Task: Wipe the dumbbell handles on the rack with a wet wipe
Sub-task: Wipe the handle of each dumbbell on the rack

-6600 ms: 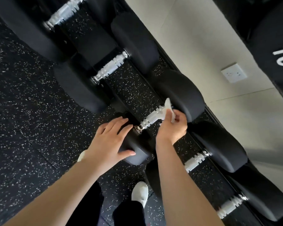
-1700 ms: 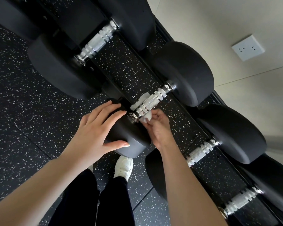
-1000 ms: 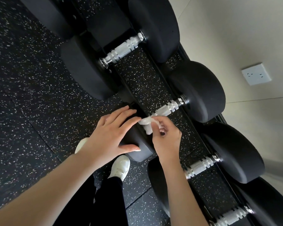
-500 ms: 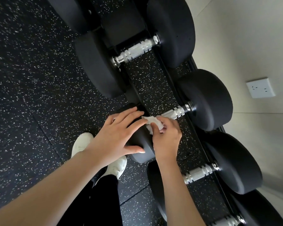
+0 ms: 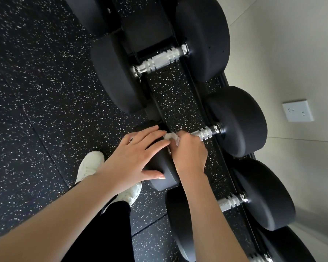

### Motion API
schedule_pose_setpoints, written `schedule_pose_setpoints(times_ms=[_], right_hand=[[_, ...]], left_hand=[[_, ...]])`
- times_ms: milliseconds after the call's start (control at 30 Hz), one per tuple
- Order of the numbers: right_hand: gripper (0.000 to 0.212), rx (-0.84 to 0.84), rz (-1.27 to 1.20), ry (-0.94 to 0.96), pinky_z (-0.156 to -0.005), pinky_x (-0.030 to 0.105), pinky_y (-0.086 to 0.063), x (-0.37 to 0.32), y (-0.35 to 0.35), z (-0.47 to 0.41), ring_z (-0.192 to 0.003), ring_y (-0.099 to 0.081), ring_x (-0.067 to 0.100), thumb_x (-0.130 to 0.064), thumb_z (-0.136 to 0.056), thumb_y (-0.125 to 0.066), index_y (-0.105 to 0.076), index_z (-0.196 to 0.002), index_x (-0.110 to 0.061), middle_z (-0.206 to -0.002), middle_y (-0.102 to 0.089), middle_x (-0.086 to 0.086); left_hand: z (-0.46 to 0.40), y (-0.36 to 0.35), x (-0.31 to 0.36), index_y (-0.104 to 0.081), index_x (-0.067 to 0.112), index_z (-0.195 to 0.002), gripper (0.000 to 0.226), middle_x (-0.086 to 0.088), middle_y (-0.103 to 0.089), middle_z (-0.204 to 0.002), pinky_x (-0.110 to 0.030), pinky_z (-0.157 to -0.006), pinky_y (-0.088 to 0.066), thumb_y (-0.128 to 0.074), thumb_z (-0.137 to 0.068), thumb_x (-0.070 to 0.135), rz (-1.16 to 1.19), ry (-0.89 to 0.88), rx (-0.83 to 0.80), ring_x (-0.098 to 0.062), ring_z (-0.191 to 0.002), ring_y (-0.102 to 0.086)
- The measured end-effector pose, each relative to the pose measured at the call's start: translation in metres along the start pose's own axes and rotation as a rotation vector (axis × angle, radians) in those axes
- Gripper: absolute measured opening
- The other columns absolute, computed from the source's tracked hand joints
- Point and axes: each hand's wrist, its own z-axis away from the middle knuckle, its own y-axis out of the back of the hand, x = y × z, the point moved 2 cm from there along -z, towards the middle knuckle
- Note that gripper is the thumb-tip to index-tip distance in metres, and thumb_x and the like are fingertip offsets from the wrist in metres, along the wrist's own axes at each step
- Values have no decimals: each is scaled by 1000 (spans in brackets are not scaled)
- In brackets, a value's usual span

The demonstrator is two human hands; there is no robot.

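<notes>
While the left hand (image 5: pixel 138 157) is lying flat and spread on the near weight head (image 5: pixel 160 165), the right hand (image 5: pixel 189 154) is pinching the wet wipe (image 5: pixel 171 137) (soft, limp) around the handle (image 5: pixel 204 133); gripping its bunched middle seems best.

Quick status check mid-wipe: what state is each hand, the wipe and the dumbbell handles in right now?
Left hand: open, flat on the near dumbbell head.
Right hand: closed on the wet wipe, at the handle's near end.
Wet wipe: crumpled, pressed against the handle.
Middle handle: on the rack, far end bare.
Upper handle: uncovered, untouched.
Lower handle: uncovered, untouched.
</notes>
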Motion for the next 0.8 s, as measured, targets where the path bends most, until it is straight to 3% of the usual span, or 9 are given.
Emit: schedule_pose_setpoints(times_ms=[133,333,500,667,800], right_hand=[[29,-50,-108,-54,-69,35,-44,4,-1,4,-91,-60,37,-40,-92,-47,-60,-100,-15,-93,-66,14],[20,-47,-295,-131,-62,33,-43,0,-8,-2,-80,-60,36,-26,-89,-55,-63,-87,-9,-83,-64,17],[14,3,-309,-192,-61,33,-46,3,6,-19,-78,-60,33,-12,-86,-57,-64,-75,-15,-74,-57,10],[20,165,-207,-287,-70,35,-45,22,20,-33,-92,-61,38,-17,-90,-53,-61,-99,-2,-97,-65,21],[21,330,-207,-310,-69,37,-41,36,25,-34,-87,-60,41,-16,-92,-49,-59,-100,0,-92,-65,24]], left_hand=[[0,0,1,-49,22,-132,78,3,-43,-145,-34,-100,-23,-69,-68,61,9,-13,35,-15,-138,-26],[0,1,1,-49,22,-133,82,3,-43,-144,-34,-100,-22,-74,-65,60,5,-1,35,-15,-138,-26],[0,0,1,-51,22,-132,79,2,-44,-144,-34,-101,-23,-71,-67,62,-2,-6,42,-15,-137,-27],[0,0,1,-49,24,-133,75,4,-43,-145,-33,-103,-21,-46,-73,68,3,-1,19,-15,-138,-27],[0,-1,0,-47,25,-134,75,4,-42,-146,-34,-103,-22,-44,-73,69,8,-5,8,-15,-138,-27]])
